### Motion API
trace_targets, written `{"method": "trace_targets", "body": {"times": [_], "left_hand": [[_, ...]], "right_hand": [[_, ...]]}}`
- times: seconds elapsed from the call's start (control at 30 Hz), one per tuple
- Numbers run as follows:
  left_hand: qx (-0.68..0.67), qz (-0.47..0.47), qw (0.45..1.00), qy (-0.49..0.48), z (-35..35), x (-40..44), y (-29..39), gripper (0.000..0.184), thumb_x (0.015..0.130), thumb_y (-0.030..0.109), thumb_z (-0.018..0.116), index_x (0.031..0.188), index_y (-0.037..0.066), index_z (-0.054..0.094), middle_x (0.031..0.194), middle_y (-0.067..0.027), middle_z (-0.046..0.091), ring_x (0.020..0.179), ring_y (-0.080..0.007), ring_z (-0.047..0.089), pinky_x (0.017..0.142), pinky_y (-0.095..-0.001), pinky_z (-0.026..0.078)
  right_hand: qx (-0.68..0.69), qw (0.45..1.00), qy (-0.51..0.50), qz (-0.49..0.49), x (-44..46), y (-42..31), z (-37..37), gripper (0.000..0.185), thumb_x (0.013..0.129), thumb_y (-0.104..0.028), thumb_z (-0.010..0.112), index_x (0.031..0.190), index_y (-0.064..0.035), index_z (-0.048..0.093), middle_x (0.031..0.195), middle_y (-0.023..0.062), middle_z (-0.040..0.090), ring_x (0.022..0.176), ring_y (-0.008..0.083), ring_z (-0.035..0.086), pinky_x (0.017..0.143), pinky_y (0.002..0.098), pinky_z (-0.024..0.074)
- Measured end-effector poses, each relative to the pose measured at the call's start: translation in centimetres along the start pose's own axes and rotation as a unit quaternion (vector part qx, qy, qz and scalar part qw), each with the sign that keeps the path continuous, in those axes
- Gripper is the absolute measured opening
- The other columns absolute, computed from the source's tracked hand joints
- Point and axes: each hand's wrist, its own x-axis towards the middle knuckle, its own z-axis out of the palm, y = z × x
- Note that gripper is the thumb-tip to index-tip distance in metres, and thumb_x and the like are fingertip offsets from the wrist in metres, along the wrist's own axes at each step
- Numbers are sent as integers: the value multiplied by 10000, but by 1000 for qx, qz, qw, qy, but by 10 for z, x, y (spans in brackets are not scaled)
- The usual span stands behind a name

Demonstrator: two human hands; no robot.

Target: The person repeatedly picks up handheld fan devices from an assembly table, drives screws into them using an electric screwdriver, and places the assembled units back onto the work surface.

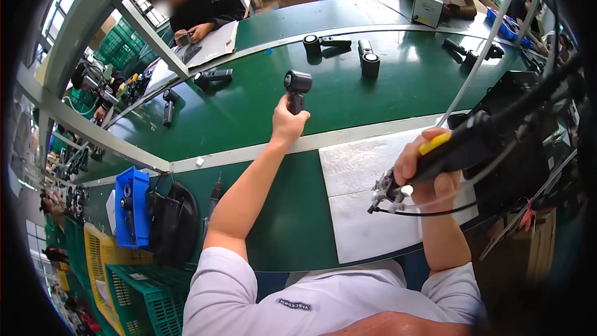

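My left hand (288,123) reaches out over the green conveyor belt, its fingers wrapped round the handle of a dark grey handheld fan (298,83). The fan's round head points up and slightly left. At the right, my right hand (429,177) grips a black hand tool (457,149) with a yellow lever, a metal nozzle end and hoses attached. That tool is above a white foam mat (354,180) on the near bench. More fans of the same kind, such as one black fan (370,62), lie on the belt farther off.
A blue bin (132,211) with parts stands at the left of the near bench, beside a black mesh item (177,224) and a screwdriver (214,196). Green crates (165,308) are lower left. Metal frame posts rise left and right. Two people sit across the belt.
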Motion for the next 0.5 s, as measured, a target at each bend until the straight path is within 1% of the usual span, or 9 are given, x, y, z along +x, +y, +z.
{"method": "trace_targets", "body": {"times": [0.03,0.1,0.2,0.27,0.3,0.33,0.4,0.43,0.5], "left_hand": [[95,6,994,45,-8,17,-4,571,709,158,660,1251,17,550,999,-136,656,854,-290,645,780,-372,519],[166,-6,982,93,-22,43,-5,635,707,200,677,1312,77,529,1044,-179,669,969,-335,642,854,-404,507],[296,-82,943,130,-31,85,-36,715,742,275,693,1408,228,438,1208,-138,625,1127,-353,574,947,-474,478],[354,-104,921,121,-32,93,-26,706,765,276,665,1422,212,418,1224,-128,621,1214,-328,520,991,-451,450],[353,-106,922,117,-31,101,-29,710,771,271,665,1428,193,408,1262,-133,597,1279,-335,461,1042,-497,392],[385,-74,910,133,-28,106,-33,712,773,273,667,1429,184,405,1309,-143,560,1318,-342,412,1065,-529,347],[453,-27,873,178,-6,105,-10,725,773,283,676,1430,153,398,1432,-172,438,1391,-361,305,1102,-608,235],[456,14,872,177,8,100,8,735,760,302,684,1415,102,414,1450,-188,409,1387,-358,310,1121,-563,245],[397,154,893,144,45,118,-9,756,721,327,722,1377,56,462,1399,-174,470,1348,-366,362,1132,-465,277]], "right_hand": [[-15,1000,11,14,0,7,-5,551,873,-348,691,1250,-10,472,838,133,572,727,244,588,640,332,500],[-122,987,34,-95,6,31,-9,486,910,-230,623,1269,52,454,925,119,597,802,151,578,692,267,472],[-218,972,60,-71,-3,61,-38,392,965,-158,540,1254,100,478,1032,82,588,868,108,533,778,246,443],[-272,950,93,-119,-4,82,-53,419,965,-164,545,1276,109,479,1087,131,605,904,172,579,805,291,465],[-317,933,104,-137,-3,87,-60,427,964,-161,542,1288,110,475,1100,154,607,908,202,593,804,303,468],[-354,921,79,-145,-4,92,-71,414,994,-158,489,1342,60,439,1120,123,588,981,182,573,872,309,450],[-359,911,100,-175,-3,83,-72,412,975,-144,508,1308,95,467,1115,173,597,958,243,600,853,321,464],[-363,907,108,-185,-4,79,-73,411,965,-137,517,1290,112,481,1112,198,602,947,274,613,843,327,471],[-352,908,134,-185,-8,85,-81,424,957,-133,508,1299,115,470,1127,205,598,962,277,617,871,342,465]]}}
